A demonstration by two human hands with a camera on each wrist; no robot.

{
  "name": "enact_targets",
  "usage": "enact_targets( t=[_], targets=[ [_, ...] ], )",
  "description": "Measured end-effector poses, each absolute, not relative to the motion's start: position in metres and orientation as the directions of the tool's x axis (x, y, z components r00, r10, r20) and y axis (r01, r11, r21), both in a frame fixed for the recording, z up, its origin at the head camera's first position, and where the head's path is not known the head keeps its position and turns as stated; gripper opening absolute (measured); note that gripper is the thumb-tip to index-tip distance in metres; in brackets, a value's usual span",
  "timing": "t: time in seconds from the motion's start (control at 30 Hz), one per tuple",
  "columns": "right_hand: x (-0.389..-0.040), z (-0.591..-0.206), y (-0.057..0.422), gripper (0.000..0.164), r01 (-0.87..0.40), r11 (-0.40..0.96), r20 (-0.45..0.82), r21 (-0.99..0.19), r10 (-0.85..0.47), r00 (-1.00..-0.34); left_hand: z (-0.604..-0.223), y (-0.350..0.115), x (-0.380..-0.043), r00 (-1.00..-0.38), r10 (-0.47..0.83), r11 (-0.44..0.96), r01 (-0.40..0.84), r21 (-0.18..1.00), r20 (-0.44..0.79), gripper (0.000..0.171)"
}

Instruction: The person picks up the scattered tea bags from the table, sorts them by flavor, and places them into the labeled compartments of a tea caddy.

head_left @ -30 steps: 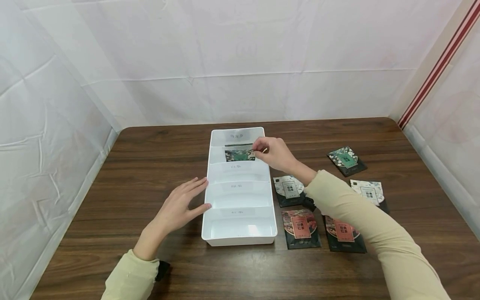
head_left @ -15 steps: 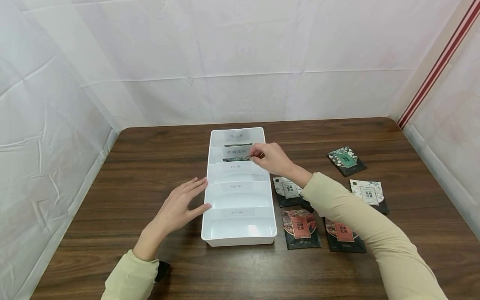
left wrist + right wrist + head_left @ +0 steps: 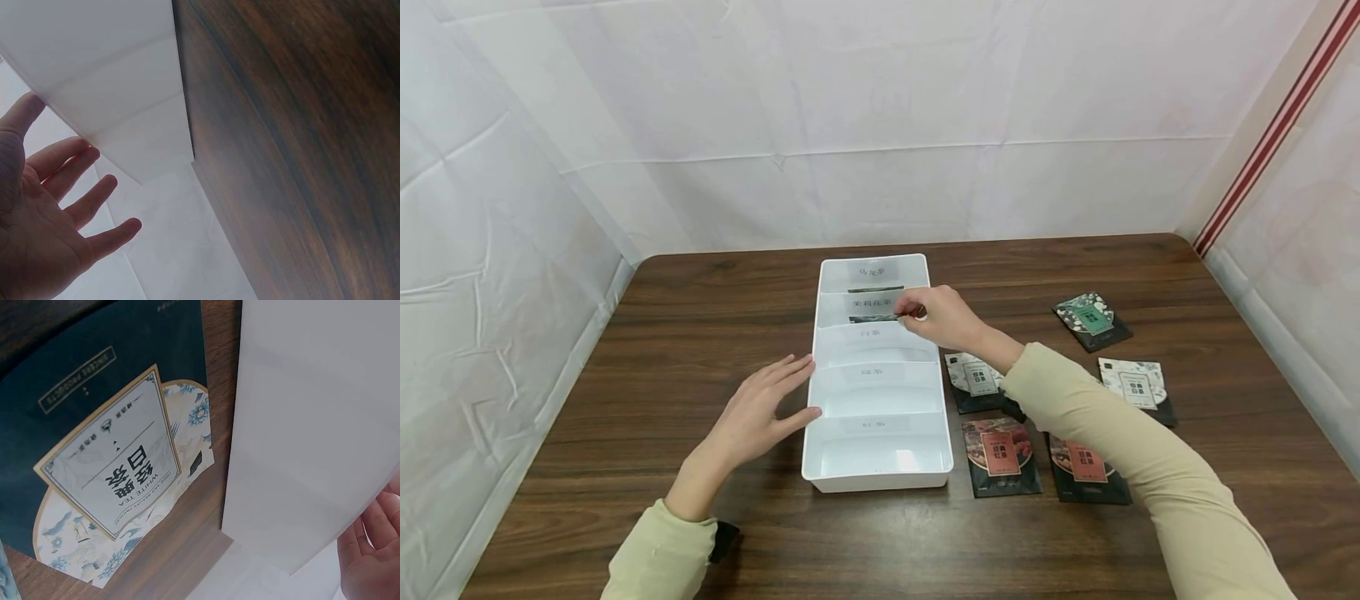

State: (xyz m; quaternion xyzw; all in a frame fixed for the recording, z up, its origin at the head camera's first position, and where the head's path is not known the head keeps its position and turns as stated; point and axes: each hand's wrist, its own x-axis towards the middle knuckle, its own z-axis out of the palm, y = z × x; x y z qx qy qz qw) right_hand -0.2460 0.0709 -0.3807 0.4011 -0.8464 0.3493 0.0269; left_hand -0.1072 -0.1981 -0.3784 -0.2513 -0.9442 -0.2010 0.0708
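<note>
In the head view, a long white box (image 3: 880,482) with several compartments in a row stands on the wooden table. My right hand (image 3: 946,318) pinches the right end of a dark green tea packet (image 3: 872,318), which is down in the second compartment from the back with only its top edge showing. My left hand (image 3: 765,415) has its fingers spread, fingertips and thumb touching the box's left rim. The left wrist view shows that hand (image 3: 56,212) against the box wall. The thin edge of another packet (image 3: 876,289) shows in the rearmost compartment.
Right of the box lie two white tea packets (image 3: 980,377), one partly behind my right wrist, and two red-labelled packets (image 3: 1002,458), one partly under the sleeve. Farther back right is a green-labelled packet (image 3: 1092,322). White sheeting (image 3: 880,125) hangs behind and beside the table.
My right hand has lowered the green tea packet into the second compartment, so its front has sunk from sight and the label behind shows. The left hand has stayed at the rim.
</note>
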Motion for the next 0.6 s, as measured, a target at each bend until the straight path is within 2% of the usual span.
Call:
enact_targets(
  t=[0.33, 0.6],
  targets=[
    [-0.246, -0.376, 0.074, 0.01, -0.699, 0.423, 0.337, -0.576, -0.657, -0.675, -0.377, -0.198, -0.106, -0.877, 0.436, 0.8, 0.481, 0.359, 0.203, 0.06],
    [-0.253, -0.358, 0.091, 0.014, -0.638, 0.409, 0.355, -0.653, -0.578, -0.735, -0.376, -0.198, -0.106, -0.878, 0.435, 0.801, 0.479, 0.361, 0.199, 0.06]
  ],
)
